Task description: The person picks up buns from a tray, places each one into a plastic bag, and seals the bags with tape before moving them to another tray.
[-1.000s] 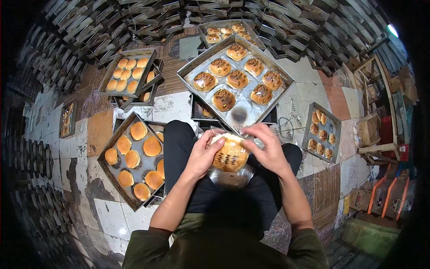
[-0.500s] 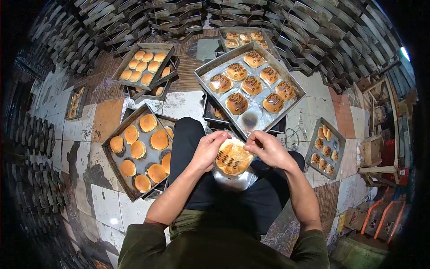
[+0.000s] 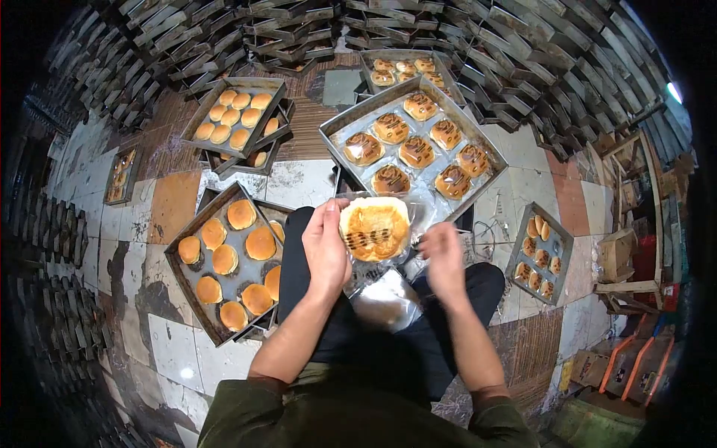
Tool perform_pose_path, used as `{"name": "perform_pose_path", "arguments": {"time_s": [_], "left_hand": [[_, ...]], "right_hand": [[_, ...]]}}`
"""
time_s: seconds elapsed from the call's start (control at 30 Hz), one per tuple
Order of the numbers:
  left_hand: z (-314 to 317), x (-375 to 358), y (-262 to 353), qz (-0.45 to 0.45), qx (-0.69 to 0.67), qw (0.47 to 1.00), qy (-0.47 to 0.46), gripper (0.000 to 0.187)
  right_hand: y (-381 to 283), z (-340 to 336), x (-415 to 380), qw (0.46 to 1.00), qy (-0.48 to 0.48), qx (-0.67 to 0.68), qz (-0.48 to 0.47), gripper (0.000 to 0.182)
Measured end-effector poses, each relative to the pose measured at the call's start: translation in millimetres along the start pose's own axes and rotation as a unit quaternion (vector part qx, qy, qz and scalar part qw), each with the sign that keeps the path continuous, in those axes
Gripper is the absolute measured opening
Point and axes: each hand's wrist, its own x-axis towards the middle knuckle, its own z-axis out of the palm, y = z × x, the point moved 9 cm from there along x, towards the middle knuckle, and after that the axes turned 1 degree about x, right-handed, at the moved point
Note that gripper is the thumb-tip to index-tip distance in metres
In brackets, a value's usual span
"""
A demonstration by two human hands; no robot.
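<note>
My left hand (image 3: 328, 243) is closed on a bun in a clear plastic bag (image 3: 373, 231), gripping its left edge. The bun's golden underside faces me and shows a band of dark marks. To the right of the bag, my right hand (image 3: 444, 257) is smeared by motion, its fingers unclear. Below the bun, a pile of clear plastic bags (image 3: 385, 302) lies across my lap. Just beyond my hands stands a metal tray (image 3: 482, 183) of several bagged buns with dark printed tops.
At my left knee, a tray (image 3: 205, 310) holds unwrapped buns, with another stacked bun tray (image 3: 265, 108) behind it. Bagged buns fill a far tray (image 3: 370, 56) and a small right-hand tray (image 3: 549, 295). Piled metal trays (image 3: 403, 30) wall the space.
My right hand has come off the bag and moved right and down. My left hand has shifted up and left with the bagged bun. The view has tilted slightly.
</note>
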Motion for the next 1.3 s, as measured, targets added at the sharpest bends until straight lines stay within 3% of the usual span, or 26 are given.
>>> {"name": "perform_pose_path", "arguments": {"time_s": [0.03,0.07,0.13,0.2,0.27,0.3,0.37,0.43,0.47,0.53,0.57,0.6,0.67,0.7,0.77,0.93,1.03,1.07,1.13,1.2,1.27,1.3], "left_hand": [[3,-7,7,0.026,0.038,0.999,0.022,0.024],[2,-10,6,0.021,0.040,0.999,0.021,0.024],[4,-10,11,0.042,0.096,0.994,0.013,0.025],[-8,11,-11,-0.086,-0.019,0.996,-0.004,0.022],[-3,29,-29,-0.179,0.071,0.976,-0.100,0.019],[4,30,-45,-0.227,0.106,0.958,-0.137,0.018],[14,33,-62,-0.166,0.224,0.952,-0.128,0.024],[21,30,-49,-0.097,0.291,0.949,-0.075,0.030],[21,27,-46,-0.083,0.248,0.964,-0.055,0.029],[36,9,-53,-0.123,0.238,0.954,-0.133,0.031],[51,-2,-44,-0.060,0.322,0.931,-0.164,0.034],[61,-3,-51,-0.082,0.415,0.886,-0.192,0.037],[80,11,-53,0.023,0.570,0.788,-0.229,0.040],[87,12,-56,0.025,0.569,0.788,-0.232,0.040],[114,2,-52,0.080,0.614,0.736,-0.272,0.039],[132,1,-90,0.092,0.627,0.684,-0.361,0.030],[134,1,-100,0.157,0.691,0.593,-0.382,0.018],[139,7,-90,0.172,0.633,0.650,-0.383,0.017],[131,40,-109,0.136,0.670,0.636,-0.357,0.018],[129,64,-134,0.135,0.652,0.636,-0.390,0.017],[111,89,-160,0.058,0.661,0.647,-0.375,0.020],[101,99,-161,0.061,0.697,0.624,-0.348,0.020]], "right_hand": [[-6,17,-5,0.995,-0.020,-0.037,0.086,0.023],[-3,21,-2,0.994,0.004,-0.099,0.039,0.025],[6,23,1,0.999,0.009,-0.031,0.026,0.024],[-5,27,-4,0.986,-0.102,0.086,0.099,0.022],[-20,26,-1,0.947,-0.210,0.224,0.096,0.029],[-29,27,-1,0.931,-0.215,0.278,0.099,0.028],[-33,30,5,0.914,-0.215,0.329,0.099,0.029],[-16,24,15,0.897,-0.132,0.396,0.147,0.025],[-15,22,17,0.899,-0.126,0.395,0.143,0.025],[-7,6,19,0.951,-0.051,0.277,0.128,0.022],[-3,-2,20,0.964,-0.020,0.230,0.131,0.021],[2,-4,20,0.964,-0.014,0.231,0.132,0.021],[10,-12,23,0.975,0.007,0.190,0.116,0.022],[13,-14,23,0.977,0.013,0.175,0.119,0.025],[24,-23,24,0.985,0.013,0.142,0.099,0.026],[35,-40,23,0.996,-0.006,0.047,0.076,0.029],[51,-59,18,0.984,0.057,0.106,0.134,0.029],[54,-63,16,0.983,0.059,0.107,0.136,0.029],[67,-66,11,0.963,0.050,0.198,0.178,0.029],[86,-67,4,0.942,0.052,0.251,0.219,0.023],[104,-82,-8,0.896,0.161,0.317,0.264,0.016],[114,-95,-10,0.889,0.177,0.337,0.255,0.010]]}}
